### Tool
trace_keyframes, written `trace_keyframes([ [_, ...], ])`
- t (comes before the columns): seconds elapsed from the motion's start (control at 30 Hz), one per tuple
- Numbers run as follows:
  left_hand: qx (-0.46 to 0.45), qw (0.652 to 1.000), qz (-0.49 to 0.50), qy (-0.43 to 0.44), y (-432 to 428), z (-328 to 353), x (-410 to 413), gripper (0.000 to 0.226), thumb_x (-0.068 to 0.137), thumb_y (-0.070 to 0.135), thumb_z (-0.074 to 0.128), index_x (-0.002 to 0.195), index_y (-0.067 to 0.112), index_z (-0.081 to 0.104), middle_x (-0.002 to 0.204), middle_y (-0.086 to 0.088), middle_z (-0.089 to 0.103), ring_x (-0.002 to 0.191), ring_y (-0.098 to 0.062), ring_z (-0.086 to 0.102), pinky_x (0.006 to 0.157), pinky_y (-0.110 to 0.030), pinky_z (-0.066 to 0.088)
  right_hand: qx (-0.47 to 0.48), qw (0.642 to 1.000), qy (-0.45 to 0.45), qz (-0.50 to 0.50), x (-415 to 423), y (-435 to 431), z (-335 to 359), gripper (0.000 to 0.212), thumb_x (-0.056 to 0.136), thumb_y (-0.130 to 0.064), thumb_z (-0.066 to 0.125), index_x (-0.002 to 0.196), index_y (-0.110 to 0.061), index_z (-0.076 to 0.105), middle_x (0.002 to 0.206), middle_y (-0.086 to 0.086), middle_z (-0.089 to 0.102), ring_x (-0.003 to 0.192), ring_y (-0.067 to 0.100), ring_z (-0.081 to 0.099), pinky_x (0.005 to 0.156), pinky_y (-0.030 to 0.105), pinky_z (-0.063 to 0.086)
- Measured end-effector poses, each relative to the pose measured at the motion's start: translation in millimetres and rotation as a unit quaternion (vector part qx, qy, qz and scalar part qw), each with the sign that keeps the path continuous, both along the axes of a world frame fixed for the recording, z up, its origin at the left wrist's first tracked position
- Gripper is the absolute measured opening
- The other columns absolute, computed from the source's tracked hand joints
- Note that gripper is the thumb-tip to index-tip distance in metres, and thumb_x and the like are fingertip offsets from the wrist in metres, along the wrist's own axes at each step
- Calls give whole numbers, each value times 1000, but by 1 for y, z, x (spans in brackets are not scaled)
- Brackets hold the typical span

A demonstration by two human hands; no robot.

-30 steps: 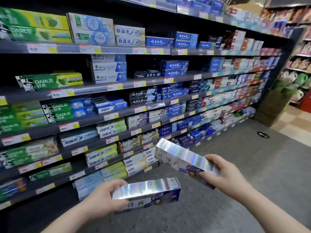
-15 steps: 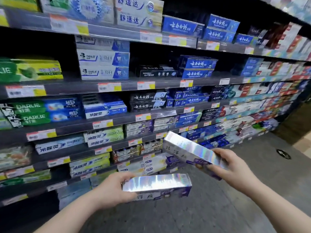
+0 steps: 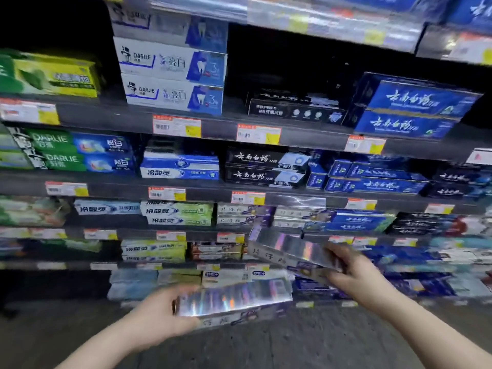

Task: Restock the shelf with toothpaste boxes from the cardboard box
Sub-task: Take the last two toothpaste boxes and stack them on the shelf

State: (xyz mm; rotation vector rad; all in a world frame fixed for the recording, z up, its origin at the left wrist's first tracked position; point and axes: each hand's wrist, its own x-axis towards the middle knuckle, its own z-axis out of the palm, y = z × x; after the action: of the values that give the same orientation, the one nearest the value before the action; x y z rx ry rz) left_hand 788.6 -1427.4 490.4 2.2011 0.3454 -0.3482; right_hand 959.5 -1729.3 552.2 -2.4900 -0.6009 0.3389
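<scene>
I hold two shiny holographic silver toothpaste boxes in front of the shelving. My left hand [image 3: 159,318] grips the left end of the lower box [image 3: 234,298], which lies level. My right hand [image 3: 354,272] grips the right end of the upper box [image 3: 290,249], whose left end points up toward the shelf [image 3: 298,201]. Matching silver-and-purple boxes [image 3: 245,215] lie stacked on that shelf, just above the upper box. The cardboard box is out of view. The frame is motion-blurred.
Rows of dark shelves hold green Darlie boxes [image 3: 69,153], white Darlie boxes [image 3: 173,75], blue boxes [image 3: 407,113] and black boxes [image 3: 266,169]. Price tags [image 3: 175,126] line the shelf edges. Grey floor [image 3: 306,347] lies below.
The view has moved closer to the shelves. Both hands have carried their boxes forward toward the shelving, the right one nearing the row of matching silver boxes.
</scene>
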Motion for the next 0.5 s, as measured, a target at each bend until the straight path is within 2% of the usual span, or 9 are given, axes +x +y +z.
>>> trace_keyframes([
  [0.1, -20, 1000, 10, -7, -12, -23, 23, 53, 72, 27, 73, 102, 55, 40, 126, 15, 48, 91, 6, 55, 75, -6, 43, 6, 999, 9, 45, 36, 5, -22, 67, 65, -57, 70, 119, -22, 54, 104, 1, 55, 91, 12, 52, 74, 14, 38],
  [0.17, -35, 999, 27, -13, -12, -37, 36, 60, 59, 38, 80, 92, 70, 41, 126, 19, 49, 88, 13, 53, 83, -10, 46, 17, 997, 5, 76, 58, 13, -37, 83, 54, -74, 58, 119, -23, 54, 103, 2, 56, 94, 15, 53, 77, 23, 41],
  [0.23, -27, 999, 22, -23, -13, -48, 53, 60, 42, 63, 77, 92, 71, 46, 123, 21, 51, 84, 17, 56, 81, -14, 49, 29, 995, 6, 100, 76, 26, -55, 63, 63, -65, 63, 113, -27, 55, 99, 1, 56, 92, 15, 52, 79, 23, 42],
  [0.27, -24, 999, 20, -30, -12, -56, 61, 60, 47, 58, 79, 96, 65, 45, 119, 16, 55, 75, 16, 58, 71, -12, 49, 31, 994, 11, 105, 84, 34, -63, 44, 70, -51, 68, 108, -33, 53, 97, -2, 55, 90, 11, 52, 78, 15, 40],
  [0.3, -21, 999, 24, -33, -9, -66, 70, 60, 57, 40, 82, 98, 59, 42, 112, 13, 58, 71, 15, 60, 64, -12, 48, 40, 993, 9, 111, 91, 42, -72, 37, 73, -41, 70, 105, -39, 50, 97, -6, 55, 89, 5, 51, 76, 7, 38],
  [0.33, -23, 999, 28, -36, -4, -77, 79, 58, 64, 27, 80, 96, 56, 41, 108, 14, 57, 75, 12, 62, 64, -12, 49, 45, 992, -2, 114, 100, 48, -84, 39, 72, -42, 69, 106, -39, 50, 98, -5, 56, 89, 2, 50, 74, 2, 35],
  [0.4, -27, 998, 34, -40, 8, -100, 95, 58, 67, 23, 76, 96, 59, 41, 118, 17, 51, 95, 1, 63, 81, -16, 49, 46, 989, -38, 135, 118, 60, -111, 55, 65, -52, 61, 114, -27, 55, 99, -2, 57, 88, 4, 51, 74, -2, 33],
  [0.47, -14, 999, 19, -46, 18, -122, 112, 57, 70, 28, 74, 99, 62, 39, 131, 16, 44, 110, -4, 56, 89, -16, 45, 57, 987, -42, 147, 135, 71, -133, 54, 69, -40, 69, 117, -19, 55, 97, -4, 54, 87, 6, 50, 78, 2, 35],
  [0.5, -16, 998, 20, -50, 22, -130, 120, 55, 72, 28, 73, 99, 61, 38, 129, 18, 42, 108, -5, 57, 83, -12, 46, 67, 985, -41, 153, 144, 76, -144, 51, 72, -29, 72, 119, -17, 54, 98, -5, 52, 90, 8, 50, 81, 8, 36],
])
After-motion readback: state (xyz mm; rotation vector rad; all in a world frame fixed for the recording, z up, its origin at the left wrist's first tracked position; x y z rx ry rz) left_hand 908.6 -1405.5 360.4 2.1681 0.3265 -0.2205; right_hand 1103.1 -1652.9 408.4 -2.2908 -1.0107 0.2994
